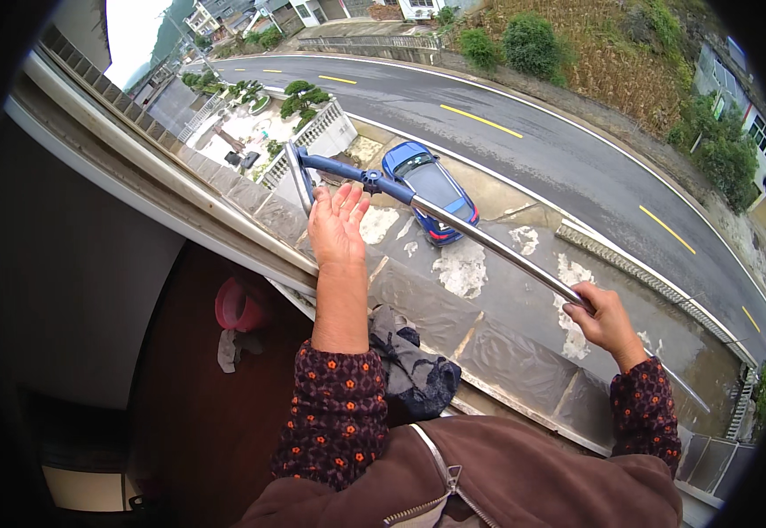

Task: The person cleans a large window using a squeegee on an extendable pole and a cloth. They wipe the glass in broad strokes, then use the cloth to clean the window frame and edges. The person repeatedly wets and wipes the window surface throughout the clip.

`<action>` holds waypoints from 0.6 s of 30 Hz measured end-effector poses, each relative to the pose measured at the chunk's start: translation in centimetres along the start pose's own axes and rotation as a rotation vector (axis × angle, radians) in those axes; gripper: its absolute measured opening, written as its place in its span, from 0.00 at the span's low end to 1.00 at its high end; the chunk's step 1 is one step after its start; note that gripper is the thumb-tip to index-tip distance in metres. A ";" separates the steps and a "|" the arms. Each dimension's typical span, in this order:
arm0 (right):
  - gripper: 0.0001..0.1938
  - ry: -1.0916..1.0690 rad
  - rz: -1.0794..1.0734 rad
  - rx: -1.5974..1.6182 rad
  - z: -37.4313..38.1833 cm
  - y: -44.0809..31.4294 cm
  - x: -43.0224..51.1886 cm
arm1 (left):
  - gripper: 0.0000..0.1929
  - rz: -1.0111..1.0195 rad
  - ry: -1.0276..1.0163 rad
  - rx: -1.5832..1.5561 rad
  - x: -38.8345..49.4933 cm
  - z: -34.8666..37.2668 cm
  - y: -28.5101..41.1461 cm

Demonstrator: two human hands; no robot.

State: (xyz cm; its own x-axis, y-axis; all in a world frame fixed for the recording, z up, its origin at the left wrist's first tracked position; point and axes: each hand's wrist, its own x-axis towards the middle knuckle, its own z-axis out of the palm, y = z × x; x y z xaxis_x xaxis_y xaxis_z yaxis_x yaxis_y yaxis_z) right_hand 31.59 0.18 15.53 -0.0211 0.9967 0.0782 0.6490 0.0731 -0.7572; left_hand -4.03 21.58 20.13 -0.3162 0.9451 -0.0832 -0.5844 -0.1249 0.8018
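Note:
A long window squeegee lies slantwise across the view, out past the window opening. Its metal pole [508,246] runs into a blue plastic neck with a round adjusting knob [372,179], ending in a narrow squeegee head [298,177]. My right hand [606,322] is closed around the pole's lower part. Beside the squeegee head is my left hand [338,228], palm turned up and fingers spread. Its thumb side meets or nearly meets the head's lower end; I cannot tell which. Below my left forearm, a grey and dark crumpled cloth [416,369] rests at the sill.
A white window frame [159,181] slants along the left. Outside runs a tiled ledge [515,346]; far below are a blue car [430,188] and a road [488,109]. Indoors, a pink bucket [232,305] and a pale rag [227,351] sit on a dark reddish surface [225,422].

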 end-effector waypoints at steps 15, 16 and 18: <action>0.07 0.153 0.105 -0.083 -2.2 -4.0 -6.3 | 0.32 0.231 -0.144 0.208 -1.9 1.2 -0.7; 0.07 0.174 0.085 -0.061 -2.2 -4.2 -6.4 | 0.33 0.176 -0.164 0.183 -2.5 0.8 -1.3; 0.07 0.160 0.082 -0.079 -2.5 -4.5 -6.3 | 0.35 0.004 -0.126 0.114 -2.7 0.3 -1.8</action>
State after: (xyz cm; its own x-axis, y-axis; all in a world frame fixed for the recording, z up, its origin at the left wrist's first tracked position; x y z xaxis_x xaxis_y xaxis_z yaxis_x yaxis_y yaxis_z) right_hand 30.68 -6.52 20.11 0.1518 0.9804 0.1254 0.7015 -0.0175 -0.7125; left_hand -1.89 19.34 19.07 -0.2179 0.9759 -0.0110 -0.4925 -0.1002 0.8645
